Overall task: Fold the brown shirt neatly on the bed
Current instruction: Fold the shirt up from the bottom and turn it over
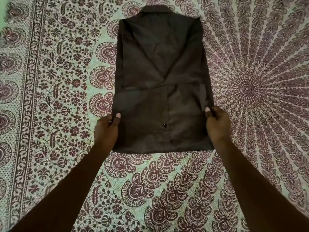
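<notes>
Brown shirt (160, 72) flat on the bed (50, 97), sides and sleeves already folded inward. Left hand (107, 129) and right hand (217, 124) each pinch a side edge near the hem (160, 150); folding hem to collar (157, 10) apparently remains.

A: Light?
B: Dim, soft, greenish cast over the bedspread (50, 97). No glare, no hard shadows.
A: Sharpness?
B: Fair at centre. The brown shirt (160, 64) reads nearly black, its folds faint. Wide-angle lens: the pattern bows and smears toward the edges, and the far left corner is a green blur.
</notes>
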`<action>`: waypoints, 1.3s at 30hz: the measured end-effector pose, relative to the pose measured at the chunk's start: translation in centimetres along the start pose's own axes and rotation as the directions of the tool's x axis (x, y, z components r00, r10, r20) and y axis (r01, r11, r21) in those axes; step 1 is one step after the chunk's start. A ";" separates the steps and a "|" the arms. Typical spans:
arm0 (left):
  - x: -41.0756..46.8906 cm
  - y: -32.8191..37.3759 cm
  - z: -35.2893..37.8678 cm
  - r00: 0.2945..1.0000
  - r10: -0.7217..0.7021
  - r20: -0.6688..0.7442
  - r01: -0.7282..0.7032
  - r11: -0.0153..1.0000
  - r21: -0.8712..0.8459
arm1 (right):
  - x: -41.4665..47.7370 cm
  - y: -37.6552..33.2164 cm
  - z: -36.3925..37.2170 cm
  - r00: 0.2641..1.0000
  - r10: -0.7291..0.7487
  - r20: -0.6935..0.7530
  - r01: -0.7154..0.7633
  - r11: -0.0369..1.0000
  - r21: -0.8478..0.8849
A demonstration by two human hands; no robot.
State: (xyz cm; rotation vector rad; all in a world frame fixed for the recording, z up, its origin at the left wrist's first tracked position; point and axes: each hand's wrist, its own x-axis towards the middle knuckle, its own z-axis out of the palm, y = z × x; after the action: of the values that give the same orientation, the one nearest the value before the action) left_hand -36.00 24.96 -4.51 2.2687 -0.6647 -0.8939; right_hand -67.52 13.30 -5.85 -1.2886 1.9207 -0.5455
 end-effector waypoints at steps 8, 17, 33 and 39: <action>-0.5 0.9 0.6 0.981 0.187 -0.047 -0.168 0.947 0.275 | -0.7 -1.1 0.4 0.979 0.006 -0.202 -0.047 0.978 -0.201; -1.9 1.0 0.6 0.814 0.563 -0.142 -0.324 0.643 0.693 | -1.6 -0.6 -0.3 0.886 -0.328 -0.327 0.125 0.850 -0.513; -0.1 -0.1 5.8 0.791 0.544 0.279 -0.560 0.461 0.688 | -2.8 -0.4 5.7 0.790 -0.524 0.320 0.589 0.500 -0.635; 0.0 0.3 4.9 0.787 0.520 0.332 -0.578 0.435 0.690 | -0.8 1.6 2.5 0.882 -0.438 0.174 0.433 0.606 -0.667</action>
State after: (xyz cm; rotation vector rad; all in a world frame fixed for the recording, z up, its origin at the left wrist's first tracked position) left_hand -39.60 23.03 -7.22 2.3887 -2.0224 -0.3504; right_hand -66.34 14.83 -8.28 -2.2876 1.8699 -0.0140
